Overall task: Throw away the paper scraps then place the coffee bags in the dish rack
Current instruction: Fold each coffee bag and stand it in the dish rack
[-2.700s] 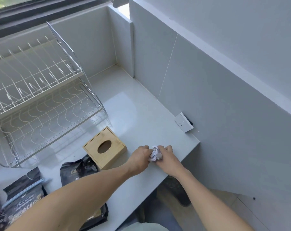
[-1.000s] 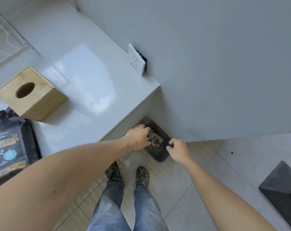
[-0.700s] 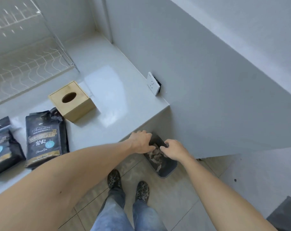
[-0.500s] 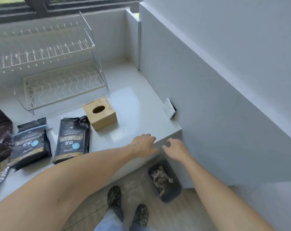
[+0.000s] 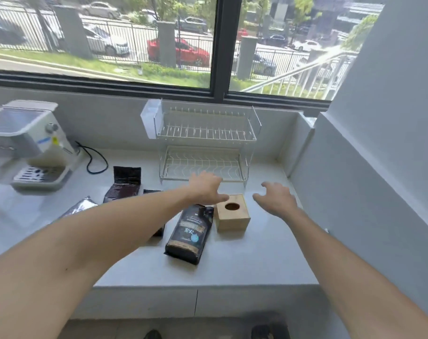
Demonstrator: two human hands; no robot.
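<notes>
Several coffee bags lie flat on the pale counter: a black one with a blue dot point(image 5: 189, 232) nearest me, a dark one point(image 5: 123, 184) further back left, a silvery one point(image 5: 79, 209) at the left, and one point(image 5: 156, 211) mostly hidden under my left forearm. The white two-tier wire dish rack point(image 5: 205, 145) stands empty at the back under the window. My left hand point(image 5: 206, 187) hovers open, fingers spread, above the black bag's top and in front of the rack. My right hand point(image 5: 275, 199) hovers open to the right of the wooden box. No paper scraps or bin are in view.
A wooden tissue box point(image 5: 232, 215) with a round hole sits between my hands. A white coffee machine point(image 5: 28, 145) with a black cable point(image 5: 95, 160) stands at the left. A grey wall point(image 5: 369, 167) bounds the counter on the right; the counter's front edge point(image 5: 195, 286) is below.
My hands dropped the crumpled paper into the bin on the floor, then rose empty above the counter. My view lifted from the floor to the rack and window.
</notes>
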